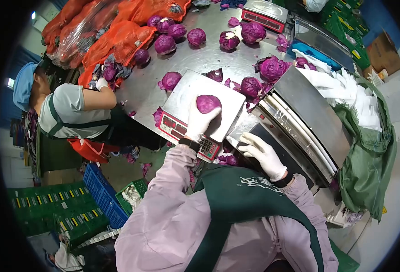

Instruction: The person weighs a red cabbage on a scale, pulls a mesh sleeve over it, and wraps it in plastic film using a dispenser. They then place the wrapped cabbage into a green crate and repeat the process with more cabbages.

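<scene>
My left hand, in a white glove, is wrapped round the near left side of a red cabbage on the steel plate of a scale. The scale has a red front with a keypad. To the right, my right hand, also gloved in white, hovers over the dark front surface of a wrapping machine. Its fingers are spread and slightly bent, with nothing seen in them. Another red cabbage sits beside the scale's far left corner.
Several cabbages and a second scale stand farther back on the metal table. Orange net bags lie at the back left. A co-worker stands at the left. A green sack hangs at the right.
</scene>
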Demonstrator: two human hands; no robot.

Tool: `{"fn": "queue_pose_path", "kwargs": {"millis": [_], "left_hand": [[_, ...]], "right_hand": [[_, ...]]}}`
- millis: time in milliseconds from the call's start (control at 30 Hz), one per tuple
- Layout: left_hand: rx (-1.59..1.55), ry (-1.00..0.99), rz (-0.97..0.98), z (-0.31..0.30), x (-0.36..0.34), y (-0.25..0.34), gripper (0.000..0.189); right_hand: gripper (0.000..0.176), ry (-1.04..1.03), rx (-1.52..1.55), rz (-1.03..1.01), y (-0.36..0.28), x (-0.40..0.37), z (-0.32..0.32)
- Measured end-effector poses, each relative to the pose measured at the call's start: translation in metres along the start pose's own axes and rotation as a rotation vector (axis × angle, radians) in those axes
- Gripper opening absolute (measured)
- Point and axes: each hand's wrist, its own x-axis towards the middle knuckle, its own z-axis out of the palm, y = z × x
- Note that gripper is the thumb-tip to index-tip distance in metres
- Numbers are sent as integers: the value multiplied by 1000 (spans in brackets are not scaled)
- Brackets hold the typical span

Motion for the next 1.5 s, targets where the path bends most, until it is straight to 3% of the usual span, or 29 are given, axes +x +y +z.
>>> {"fn": "queue_pose_path", "kwargs": {"millis": [67,200,533,833,933,1033,1067,1100,1133,1200,1333,1367,1500], "left_hand": [[-423,-154,-262,-4,10,-3,95],[2,-10,-47,7,2,-28,102],[-67,-45,-112,-4,-26,-2,103],[13,36,-53,-15,-43,5,100],[-136,86,-22,-12,-40,-1,100],[-557,-68,-6,-20,-33,25,94],[-649,-98,-109,-27,-34,44,91],[-343,-69,-42,-23,-31,25,90],[-316,-69,3,-19,-29,16,86],[-255,-16,-3,-20,-31,26,80],[-155,-20,15,-15,-25,29,75],[-272,-16,22,-13,-24,36,73],[-179,-23,32,-9,-11,37,68]], "right_hand": [[40,27,-11,-35,2,1,-9],[32,98,-45,11,6,-4,-22],[30,95,-145,32,16,-12,-26],[30,85,-179,26,25,-21,-28],[31,83,-218,24,24,-22,-28],[32,37,-191,58,3,-27,-31],[32,-2,-135,88,-11,-31,-38],[33,-6,-238,58,-24,-35,-49],[33,3,-312,31,-40,-38,-61],[32,122,-670,-116,-83,-44,-91],[28,478,-1018,-304,-134,-32,-175],[28,539,-1069,-276,-143,-22,-197],[24,697,-1219,-219,-153,46,-283]]}}
